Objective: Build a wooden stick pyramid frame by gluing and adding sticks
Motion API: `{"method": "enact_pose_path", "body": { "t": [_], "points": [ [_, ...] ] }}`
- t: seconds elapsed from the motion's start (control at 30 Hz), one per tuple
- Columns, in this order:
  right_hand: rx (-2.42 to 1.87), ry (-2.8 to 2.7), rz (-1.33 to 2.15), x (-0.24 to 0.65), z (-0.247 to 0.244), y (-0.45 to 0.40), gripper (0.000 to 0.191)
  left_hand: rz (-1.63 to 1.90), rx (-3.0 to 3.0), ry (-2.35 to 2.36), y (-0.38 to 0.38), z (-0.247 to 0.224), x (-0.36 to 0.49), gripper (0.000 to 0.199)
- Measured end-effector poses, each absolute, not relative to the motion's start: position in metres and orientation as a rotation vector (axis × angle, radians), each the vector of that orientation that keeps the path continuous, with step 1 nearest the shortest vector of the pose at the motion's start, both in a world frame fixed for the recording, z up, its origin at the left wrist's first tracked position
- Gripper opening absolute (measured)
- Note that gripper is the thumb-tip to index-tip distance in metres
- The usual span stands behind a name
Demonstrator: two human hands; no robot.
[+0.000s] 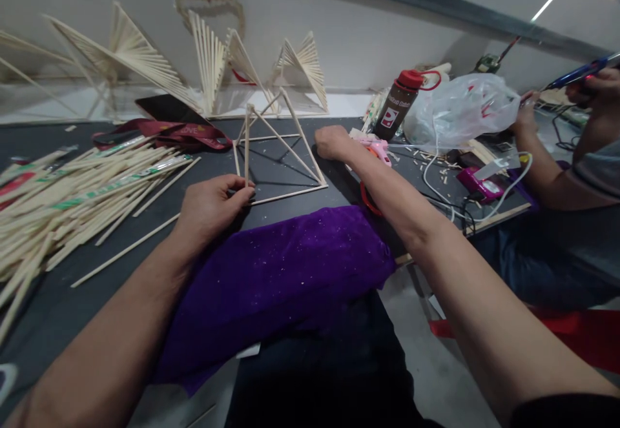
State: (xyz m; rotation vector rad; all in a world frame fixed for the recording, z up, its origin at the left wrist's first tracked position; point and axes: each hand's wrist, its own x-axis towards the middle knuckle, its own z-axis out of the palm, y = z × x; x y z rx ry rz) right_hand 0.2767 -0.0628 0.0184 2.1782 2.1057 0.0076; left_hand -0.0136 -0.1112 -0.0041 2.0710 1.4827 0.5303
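A frame of thin wooden sticks (289,193) stands on the dark table, with a square-looking base and slanted sticks meeting above it. My left hand (213,205) pinches an upright stick at the frame's near left corner between thumb and fingers. To the right of the frame, my right hand (334,142) rests low over the table with its fingers curled closed; what they hold, if anything, is hidden. A pink glue gun (382,150) lies just beyond my right wrist, partly covered by the forearm. Red scissor-like handles (369,199) show under that arm.
Loose wooden sticks (116,186) pile up at left, beside a maroon ribbon (179,132). Twisted stick models (303,70) line the wall. Purple cloth (290,266) covers the near edge. A bottle (397,105), plastic bag (465,108) and white cable (429,170) lie right, near another person's arm (542,163).
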Motion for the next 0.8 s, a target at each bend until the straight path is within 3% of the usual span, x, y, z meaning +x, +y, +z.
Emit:
{"method": "enact_pose_path", "body": {
  "t": [0.1, 0.3, 0.43, 0.5, 0.6, 0.7, 0.8],
  "points": [
    [2.264, 2.279, -0.083, 0.288, 0.033, -0.075, 0.021, 0.522, 2.108, 1.476, -0.114, 0.0, -0.012, 0.037],
    [2.926, 2.623, -0.686, 0.364, 0.055, -0.148, 0.002, 0.466, 2.234, 1.468, -0.111, 0.001, -0.011, 0.04],
    [3.127, 2.323, -0.801, 0.413, 0.031, -0.202, 0.011, 0.412, 2.261, 1.493, -0.108, -0.001, -0.011, 0.044],
    [3.122, 2.224, -0.69, 0.425, 0.015, -0.218, 0.024, 0.433, 2.244, 1.492, -0.107, -0.002, -0.011, 0.042],
    [2.873, 2.241, -0.179, 0.43, -0.001, -0.227, 0.048, 0.492, 2.2, 1.492, -0.107, -0.004, -0.011, 0.039],
    [2.58, 2.237, 0.184, 0.426, -0.005, -0.226, 0.05, 0.498, 2.142, 1.499, -0.108, -0.005, -0.011, 0.037],
    [2.41, 2.187, 0.269, 0.417, -0.002, -0.223, 0.046, 0.497, 2.128, 1.507, -0.107, -0.007, -0.011, 0.036]
  ]
}}
